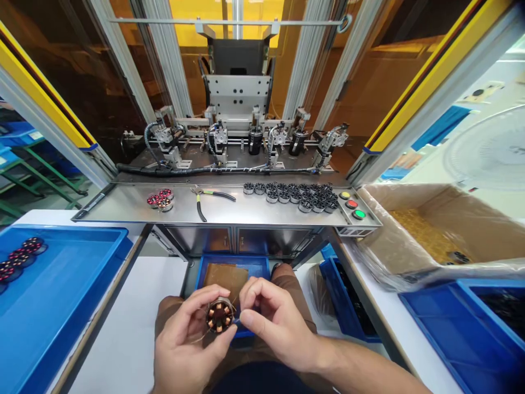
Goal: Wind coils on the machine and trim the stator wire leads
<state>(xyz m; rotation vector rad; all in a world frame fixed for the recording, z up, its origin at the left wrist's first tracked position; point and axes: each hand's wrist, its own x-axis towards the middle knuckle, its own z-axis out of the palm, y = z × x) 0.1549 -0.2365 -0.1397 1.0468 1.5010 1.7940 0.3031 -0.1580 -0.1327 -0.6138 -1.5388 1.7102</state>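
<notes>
My left hand (191, 339) grips a small round motor stator (219, 316) by its rim, with its copper-wound poles turned up toward me. Thin loose wires stick out from the stator, some toward the right. Close beside it, my right hand (273, 320) is closed in a pinch with its thumb and index finger near these wires. What lies between those fingertips is too small to make out. Both hands are above my lap, over a blue bin (262, 265) with a brown cardboard piece (225, 279) in it.
On the metal ledge (184, 213) lie red-and-copper stators (161, 200), pliers (200, 205) and several black-and-silver rings (301, 196). Push buttons (351, 204) sit at its right end. Behind stands a fixture machine (238, 98). A blue tray (61, 295) is left; a lined carton (435, 219) is right.
</notes>
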